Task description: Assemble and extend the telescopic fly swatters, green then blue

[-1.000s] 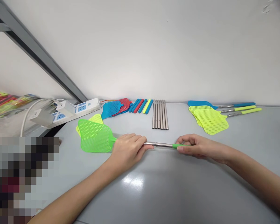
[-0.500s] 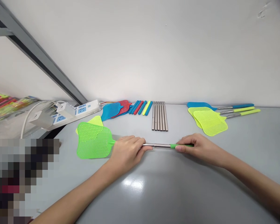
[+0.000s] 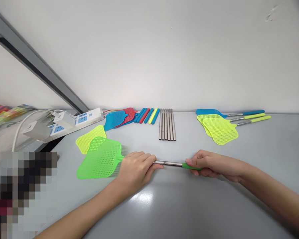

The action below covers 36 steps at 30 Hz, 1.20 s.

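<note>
A green fly swatter (image 3: pixel 102 159) with a perforated head lies crosswise between my hands. My left hand (image 3: pixel 137 169) is wrapped round its metal rod, close to the head. Some bare rod shows between the hands, running into the green grip. My right hand (image 3: pixel 209 163) is closed on that grip with thumb and fingers, hiding its far end. A yellow swatter head (image 3: pixel 91 137) rests on the table just behind the green one.
Blue swatter heads (image 3: pixel 116 119) and a red one, several coloured handle grips (image 3: pixel 145 116) and several metal rods (image 3: pixel 166 126) lie along the wall. Whole swatters (image 3: pixel 223 129), yellow and blue, lie at right. A power strip (image 3: pixel 82 121) with plugs sits at left beside a metal frame post (image 3: pixel 45 66).
The swatter has come slightly nearer me and its head has tilted, uncovering more of the yellow head. My right hand has turned on the grip. The view has shifted a little.
</note>
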Each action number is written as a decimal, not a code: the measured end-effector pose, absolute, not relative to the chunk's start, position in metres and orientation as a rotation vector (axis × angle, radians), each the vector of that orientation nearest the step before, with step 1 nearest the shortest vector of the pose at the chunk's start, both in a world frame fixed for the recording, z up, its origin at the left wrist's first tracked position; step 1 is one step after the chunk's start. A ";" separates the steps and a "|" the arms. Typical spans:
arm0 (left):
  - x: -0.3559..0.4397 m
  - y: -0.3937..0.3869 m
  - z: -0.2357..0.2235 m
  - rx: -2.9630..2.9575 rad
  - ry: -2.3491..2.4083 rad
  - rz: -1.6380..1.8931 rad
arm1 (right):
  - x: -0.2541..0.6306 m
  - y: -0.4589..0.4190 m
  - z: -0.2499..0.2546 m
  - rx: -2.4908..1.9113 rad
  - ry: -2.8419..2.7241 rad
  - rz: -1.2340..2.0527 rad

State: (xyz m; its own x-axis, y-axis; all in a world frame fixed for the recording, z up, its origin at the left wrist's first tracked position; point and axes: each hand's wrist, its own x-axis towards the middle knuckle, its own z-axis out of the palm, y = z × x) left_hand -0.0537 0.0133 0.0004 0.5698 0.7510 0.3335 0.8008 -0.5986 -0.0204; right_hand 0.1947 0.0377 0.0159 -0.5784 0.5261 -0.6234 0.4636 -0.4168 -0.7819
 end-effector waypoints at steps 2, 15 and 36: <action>-0.053 0.013 0.002 -2.617 -1.282 -0.460 | 0.195 0.037 0.019 -1.410 -1.608 2.295; -0.053 0.015 0.006 -2.556 -1.380 -0.400 | 0.187 0.039 0.014 -1.411 -1.961 1.723; -0.051 0.012 0.004 -2.676 -1.434 -0.356 | 0.183 0.031 0.015 -1.391 -1.839 1.951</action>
State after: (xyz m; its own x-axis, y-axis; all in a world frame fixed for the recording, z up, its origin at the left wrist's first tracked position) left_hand -0.0514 0.0116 0.0038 0.5335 0.8099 0.2437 0.8298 -0.5570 0.0347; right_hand 0.1826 0.0309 0.0145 -0.5701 0.6364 -0.5195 0.4810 -0.2541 -0.8391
